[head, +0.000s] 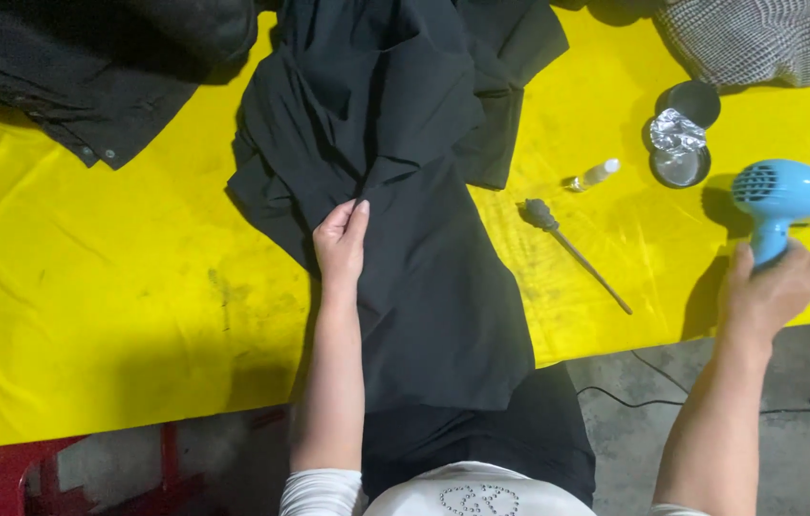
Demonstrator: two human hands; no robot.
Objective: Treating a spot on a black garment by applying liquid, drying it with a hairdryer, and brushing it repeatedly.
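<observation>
A black garment [424, 258] lies spread down the middle of the yellow worktop [89, 287], its lower edge hanging over the near side toward the person. The left hand [342, 241] rests flat and open on the cloth near a fold, fingers together, pressing it down rather than gripping it. The right hand [770, 291] is closed around the handle of a blue hair dryer [787, 196], which stands at the right of the worktop, well apart from the garment, with its nozzle pointing away to the right. Its cord cannot be traced with certainty, though a black cable [653, 397] runs across the grey floor below. Between garment and dryer lie a thin stick with a dark tufted tip [572, 250], a small clear bottle [596, 174] and a round tin with crumpled foil [678, 145] inside. A 2nd dark garment [89, 67] sits at the far left, and a checked cloth [758, 38] at the far right. Judging by this, the cloth is laid out and held, the dryer is in hand but not yet brought over the fabric, so work on the cloth itself seems still ahead.
</observation>
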